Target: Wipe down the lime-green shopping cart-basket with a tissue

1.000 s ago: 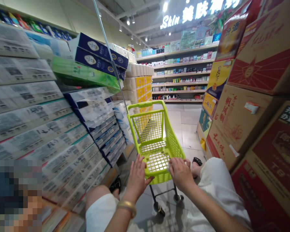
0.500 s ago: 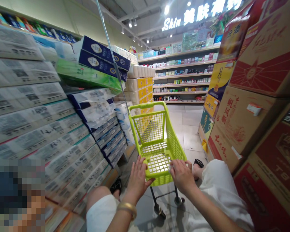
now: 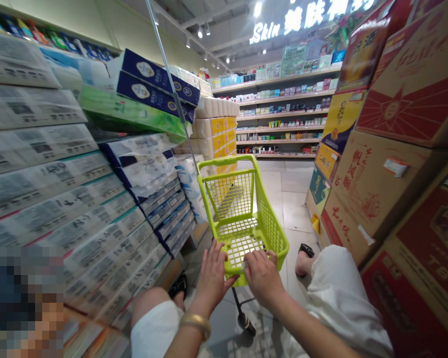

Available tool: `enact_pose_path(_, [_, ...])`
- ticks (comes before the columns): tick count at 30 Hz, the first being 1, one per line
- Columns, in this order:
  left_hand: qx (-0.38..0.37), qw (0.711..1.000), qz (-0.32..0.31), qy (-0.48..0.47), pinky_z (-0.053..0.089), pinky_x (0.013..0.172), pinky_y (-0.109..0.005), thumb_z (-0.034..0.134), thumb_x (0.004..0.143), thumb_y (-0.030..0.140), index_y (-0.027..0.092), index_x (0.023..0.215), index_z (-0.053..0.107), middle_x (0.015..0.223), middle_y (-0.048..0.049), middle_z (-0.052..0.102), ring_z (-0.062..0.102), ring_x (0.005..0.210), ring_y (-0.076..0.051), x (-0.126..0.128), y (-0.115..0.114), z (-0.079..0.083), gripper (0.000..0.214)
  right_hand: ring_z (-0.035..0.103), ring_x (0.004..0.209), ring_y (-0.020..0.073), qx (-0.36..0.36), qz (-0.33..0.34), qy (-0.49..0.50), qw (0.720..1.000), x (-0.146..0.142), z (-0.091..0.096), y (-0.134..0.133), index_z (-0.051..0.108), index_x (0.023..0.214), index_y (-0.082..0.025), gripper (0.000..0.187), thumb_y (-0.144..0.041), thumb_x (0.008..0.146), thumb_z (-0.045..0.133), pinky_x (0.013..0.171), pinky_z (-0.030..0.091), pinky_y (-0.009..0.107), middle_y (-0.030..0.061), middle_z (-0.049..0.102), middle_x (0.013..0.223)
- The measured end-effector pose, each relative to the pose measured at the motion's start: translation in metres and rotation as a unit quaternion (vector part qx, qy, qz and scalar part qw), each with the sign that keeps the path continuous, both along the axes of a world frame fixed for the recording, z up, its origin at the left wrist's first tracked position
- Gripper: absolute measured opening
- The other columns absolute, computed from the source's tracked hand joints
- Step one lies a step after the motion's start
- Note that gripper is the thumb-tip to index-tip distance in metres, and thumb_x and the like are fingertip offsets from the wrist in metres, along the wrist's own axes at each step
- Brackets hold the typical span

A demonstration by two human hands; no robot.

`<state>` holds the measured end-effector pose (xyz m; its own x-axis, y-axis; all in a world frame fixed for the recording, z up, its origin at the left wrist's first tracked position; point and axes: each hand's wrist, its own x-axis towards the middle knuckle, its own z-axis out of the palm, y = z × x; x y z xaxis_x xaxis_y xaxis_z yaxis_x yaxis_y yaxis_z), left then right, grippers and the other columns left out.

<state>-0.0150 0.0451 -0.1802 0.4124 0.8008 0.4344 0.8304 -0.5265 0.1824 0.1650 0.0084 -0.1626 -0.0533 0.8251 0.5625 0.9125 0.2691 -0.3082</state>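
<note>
A lime-green child-size shopping cart (image 3: 269, 219), with a grid basket and a tall thin pole at its far left corner, stands in front of me. My left hand (image 3: 213, 271) grips the basket's near left corner, fingers over the rim and thumb below. Beside it, my right hand (image 3: 263, 276) is closed at the near rim, fingers curled and pressed down. A small white wad (image 3: 244, 267) shows at its fingertips; most of it is hidden, and I cannot tell its material. Inside the basket only the grid floor is visible.
Stacked packs of paper goods (image 3: 59, 169) rise close on the left; cardboard cartons (image 3: 377, 184) wall the right. Tiled floor (image 3: 294, 199) runs toward product shelves (image 3: 283, 112) at the back. My bent knees flank the cart. A pixelated patch covers the lower left.
My right hand has slid left along the near rim, closer to my left hand, carrying the white wad. My left hand stays at its corner. The cart looks unmoved.
</note>
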Motion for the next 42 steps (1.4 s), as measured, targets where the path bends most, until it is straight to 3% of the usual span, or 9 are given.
enact_pose_path(5, [0.0, 1.0, -0.003, -0.007, 0.032, 0.114, -0.059, 0.069, 0.074, 0.03, 0.023, 0.104, 0.048, 0.143, -0.0139, 0.047, 0.026, 0.147, -0.031, 0.002, 0.001, -0.001, 0.038, 0.054, 0.082, 0.0194, -0.009, -0.056, 0.005, 0.998, 0.033, 0.002, -0.001, 0.057, 0.084, -0.023, 0.011, -0.014, 0.085, 0.051, 0.087, 0.024, 0.036, 0.0, 0.063, 0.08])
enact_pose_path(11, [0.011, 1.0, -0.004, -0.005, 0.034, 0.113, -0.058, 0.068, 0.072, 0.024, 0.021, 0.104, 0.048, 0.142, -0.0153, 0.047, 0.027, 0.145, -0.034, 0.006, -0.001, -0.002, 0.038, 0.053, 0.081, 0.0198, -0.001, -0.004, 0.009, 1.0, -0.021, 0.001, -0.001, 0.057, 0.083, -0.023, 0.01, -0.014, 0.083, 0.055, 0.087, 0.023, 0.036, -0.0006, 0.063, 0.08])
enact_pose_path(13, [0.012, 1.0, -0.004, -0.002, 0.034, 0.113, -0.058, 0.068, 0.073, 0.024, 0.022, 0.102, 0.049, 0.142, -0.0149, 0.048, 0.029, 0.145, -0.034, 0.004, -0.001, -0.001, 0.035, 0.053, 0.081, 0.0193, -0.001, 0.014, 0.009, 1.0, -0.025, 0.001, 0.0, 0.057, 0.084, -0.023, 0.01, -0.014, 0.083, 0.055, 0.087, 0.023, 0.035, -0.0008, 0.063, 0.08])
enact_pose_path(21, [0.002, 1.0, 0.0, 0.021, 0.031, 0.114, -0.059, 0.069, 0.075, 0.03, 0.022, 0.102, 0.049, 0.142, -0.013, 0.049, 0.028, 0.145, -0.032, -0.007, 0.003, 0.004, 0.034, 0.053, 0.083, 0.0199, -0.008, -0.058, 0.005, 0.998, 0.039, 0.0, 0.0, 0.058, 0.085, -0.023, 0.012, -0.013, 0.084, 0.052, 0.088, 0.024, 0.037, 0.0006, 0.064, 0.082])
enact_pose_path(26, [0.039, 0.998, 0.027, 0.047, 0.031, 0.115, -0.059, 0.068, 0.075, 0.03, 0.019, 0.114, 0.051, 0.148, -0.0158, 0.043, 0.024, 0.146, -0.035, -0.001, -0.005, 0.011, 0.044, 0.053, 0.082, 0.0211, -0.014, -0.073, 0.01, 0.997, 0.029, 0.001, 0.002, 0.057, 0.081, -0.023, 0.009, -0.014, 0.083, 0.054, 0.086, 0.025, 0.037, 0.001, 0.063, 0.079])
enact_pose_path(29, [0.061, 0.996, 0.044, 0.049, 0.032, 0.115, -0.057, 0.061, 0.077, 0.019, 0.018, 0.131, 0.044, 0.152, -0.0155, 0.037, 0.021, 0.147, -0.035, 0.018, -0.021, 0.013, 0.056, 0.053, 0.081, 0.021, -0.011, -0.077, 0.012, 0.997, 0.022, 0.003, 0.002, 0.058, 0.081, -0.023, 0.009, -0.014, 0.083, 0.055, 0.086, 0.025, 0.037, 0.0008, 0.063, 0.079])
enact_pose_path(35, [-0.001, 0.999, -0.018, 0.03, 0.031, 0.114, -0.055, 0.055, 0.074, 0.014, 0.015, 0.137, 0.039, 0.126, -0.013, 0.06, 0.053, 0.121, -0.029, 0.068, -0.049, 0.012, 0.065, 0.054, 0.081, 0.0213, -0.01, -0.07, 0.002, 0.998, 0.016, 0.004, -0.005, 0.057, 0.081, -0.022, 0.009, -0.016, 0.086, 0.054, 0.085, 0.025, 0.037, 0.0013, 0.063, 0.079])
enact_pose_path(38, [-0.026, 1.0, -0.002, 0.008, 0.037, 0.107, -0.053, 0.054, 0.075, 0.014, 0.017, 0.125, 0.049, 0.108, -0.0085, 0.063, 0.057, 0.104, -0.027, 0.07, -0.053, 0.014, 0.05, 0.054, 0.081, 0.0206, -0.004, -0.05, 0.009, 0.999, 0.024, 0.003, -0.009, 0.057, 0.083, -0.023, 0.01, -0.016, 0.087, 0.051, 0.086, 0.025, 0.037, 0.001, 0.064, 0.079])
enact_pose_path(42, [-0.026, 0.999, -0.025, -0.014, 0.04, 0.101, -0.047, 0.055, 0.076, 0.014, 0.019, 0.12, 0.05, 0.105, -0.0074, 0.061, 0.054, 0.102, -0.026, 0.061, -0.053, 0.018, 0.045, 0.056, 0.085, 0.0198, 0.018, -0.045, 0.036, 0.998, 0.045, 0.001, -0.012, 0.056, 0.085, -0.023, 0.013, -0.013, 0.087, 0.047, 0.096, 0.022, 0.039, 0.001, 0.065, 0.082])
